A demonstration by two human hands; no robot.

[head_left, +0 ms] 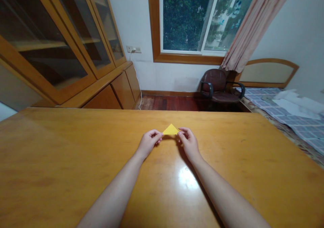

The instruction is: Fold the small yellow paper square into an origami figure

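A small yellow paper triangle [170, 130], folded flat, lies near the middle of a glossy wooden table [63, 153], its apex pointing away from me. My left hand [149, 142] pinches its left corner with curled fingers. My right hand [187, 141] pinches its right corner in the same way. Both forearms reach in from the bottom edge of the head view.
A wooden cabinet with glass doors [63, 42] stands at the left. Beyond the table's far edge are a dark armchair [219, 86] under a window [197, 19], and a bed with a checked cover [298, 120] at the right.
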